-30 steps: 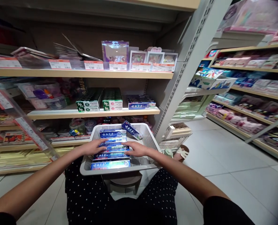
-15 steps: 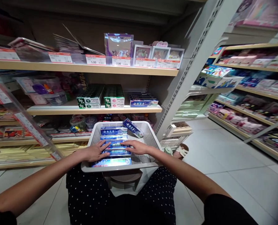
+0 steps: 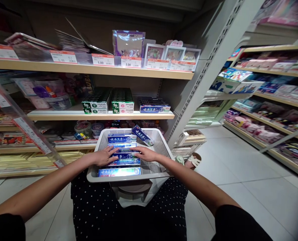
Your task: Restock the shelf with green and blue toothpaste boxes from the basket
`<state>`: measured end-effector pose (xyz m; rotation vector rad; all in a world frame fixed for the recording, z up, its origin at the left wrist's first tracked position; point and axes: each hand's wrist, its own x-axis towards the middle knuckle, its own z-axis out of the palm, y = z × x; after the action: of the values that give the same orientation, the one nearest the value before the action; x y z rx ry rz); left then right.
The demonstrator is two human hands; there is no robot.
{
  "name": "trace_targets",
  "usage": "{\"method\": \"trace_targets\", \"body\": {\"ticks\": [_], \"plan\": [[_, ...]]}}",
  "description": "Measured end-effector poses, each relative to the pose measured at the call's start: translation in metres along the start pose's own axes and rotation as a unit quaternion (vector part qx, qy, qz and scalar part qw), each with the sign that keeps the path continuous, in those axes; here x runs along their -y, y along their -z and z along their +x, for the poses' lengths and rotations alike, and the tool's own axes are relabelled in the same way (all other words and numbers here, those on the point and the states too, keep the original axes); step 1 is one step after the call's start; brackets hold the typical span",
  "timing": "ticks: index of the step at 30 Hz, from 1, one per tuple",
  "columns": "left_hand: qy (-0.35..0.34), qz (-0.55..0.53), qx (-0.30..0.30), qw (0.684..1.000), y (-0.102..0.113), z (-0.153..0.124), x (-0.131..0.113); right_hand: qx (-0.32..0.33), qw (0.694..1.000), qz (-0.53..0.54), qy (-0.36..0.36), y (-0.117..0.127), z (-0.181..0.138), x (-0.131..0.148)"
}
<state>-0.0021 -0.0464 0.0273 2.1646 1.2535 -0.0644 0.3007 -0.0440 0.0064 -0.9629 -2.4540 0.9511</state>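
Observation:
A white mesh basket (image 3: 161, 147) rests on my lap, holding several blue toothpaste boxes (image 3: 121, 138) lying in a row. One more blue box (image 3: 141, 134) leans tilted against the far right side. My left hand (image 3: 105, 156) lies flat on the left ends of the middle boxes, fingers spread. My right hand (image 3: 145, 153) rests on their right ends, fingers stretched out and pointing left. Neither hand lifts a box.
Store shelves stand in front: green toothpaste boxes (image 3: 108, 103) and blue ones (image 3: 154, 107) on the middle shelf (image 3: 63, 115), packets with price tags above. A grey upright post (image 3: 204, 77) divides the aisle. Tiled floor (image 3: 241, 180) and another shelf row lie to the right.
Both hands slid slightly further over the middle boxes. The view tilted a little, so the basket sits higher in frame.

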Motion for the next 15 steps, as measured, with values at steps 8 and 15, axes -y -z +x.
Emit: {"method": "trace_targets", "body": {"ticks": [8, 15], "plan": [[0.029, 0.018, -0.024, 0.999, 0.004, 0.016, 0.009, -0.051, 0.991, 0.069, -0.103, -0.008, 0.005, -0.017], [0.026, 0.057, -0.008, 0.998, 0.012, 0.019, 0.008, -0.075, 0.966, 0.192, -0.153, -0.014, 0.006, -0.016]]}}
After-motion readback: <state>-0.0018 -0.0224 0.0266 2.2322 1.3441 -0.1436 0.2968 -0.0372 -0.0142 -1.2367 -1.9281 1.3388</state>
